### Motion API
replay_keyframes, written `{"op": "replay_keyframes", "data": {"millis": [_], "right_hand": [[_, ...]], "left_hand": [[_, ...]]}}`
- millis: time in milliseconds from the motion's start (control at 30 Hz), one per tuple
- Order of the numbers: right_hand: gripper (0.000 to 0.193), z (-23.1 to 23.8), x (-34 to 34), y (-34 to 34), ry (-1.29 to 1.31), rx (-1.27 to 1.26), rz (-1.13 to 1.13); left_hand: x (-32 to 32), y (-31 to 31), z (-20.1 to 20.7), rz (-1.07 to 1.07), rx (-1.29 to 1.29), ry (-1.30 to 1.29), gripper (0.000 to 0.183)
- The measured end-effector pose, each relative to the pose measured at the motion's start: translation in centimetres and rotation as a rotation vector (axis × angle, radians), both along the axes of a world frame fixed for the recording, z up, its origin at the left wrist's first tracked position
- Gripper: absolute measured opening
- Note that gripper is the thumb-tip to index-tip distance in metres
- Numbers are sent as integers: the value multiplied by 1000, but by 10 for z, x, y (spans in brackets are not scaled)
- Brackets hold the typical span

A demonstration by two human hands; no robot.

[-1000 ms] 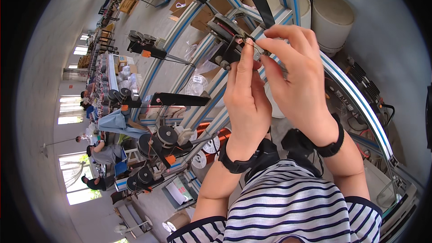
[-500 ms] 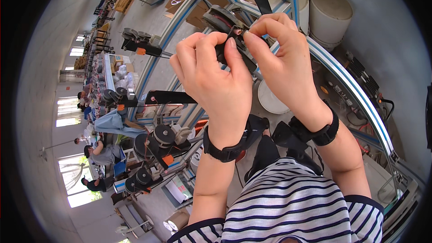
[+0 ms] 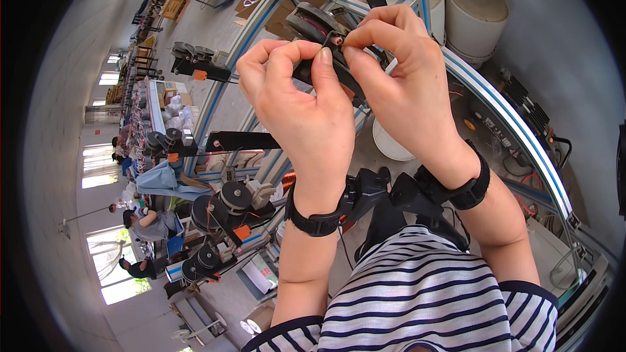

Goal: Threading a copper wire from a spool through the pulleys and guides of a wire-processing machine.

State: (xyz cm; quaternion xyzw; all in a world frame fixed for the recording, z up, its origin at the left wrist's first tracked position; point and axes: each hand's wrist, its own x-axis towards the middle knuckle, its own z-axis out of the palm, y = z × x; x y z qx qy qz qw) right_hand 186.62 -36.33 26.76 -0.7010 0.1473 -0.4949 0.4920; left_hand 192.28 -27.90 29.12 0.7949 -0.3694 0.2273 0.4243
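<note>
Both hands are raised at a dark grooved pulley wheel on the metal frame. My left hand is closed, its thumb and index fingertip brought together beside a small pinkish guide eyelet just below the wheel. On the other side of the eyelet, my right hand is also closed in a pinch, fingertips close to it. Whatever is between the fingertips of either hand is too small or hidden to make out. Black straps with dark devices circle both wrists.
Aluminium rails with blue strips curve around me. More black pulley assemblies with orange clips stand to the left. White drums are at the far right. A light-blue cloth hangs at left; people sit beyond it.
Both hands have shifted slightly left, staying pinched around the eyelet, which shows more plainly between them now. The left hand's fingertips are a little lower relative to the wheel.
</note>
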Motion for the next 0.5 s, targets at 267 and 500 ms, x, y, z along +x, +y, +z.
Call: {"op": "replay_keyframes", "data": {"millis": [267, 500], "right_hand": [[6, -3, 1, -1, -14, -77, -57], [7, -6, 1, 1, -8, -191, -166]], "left_hand": [[-1, 0, 0, -2, -3, 26, 10], [0, 0, 0, 3, 7, 12, 11]]}}
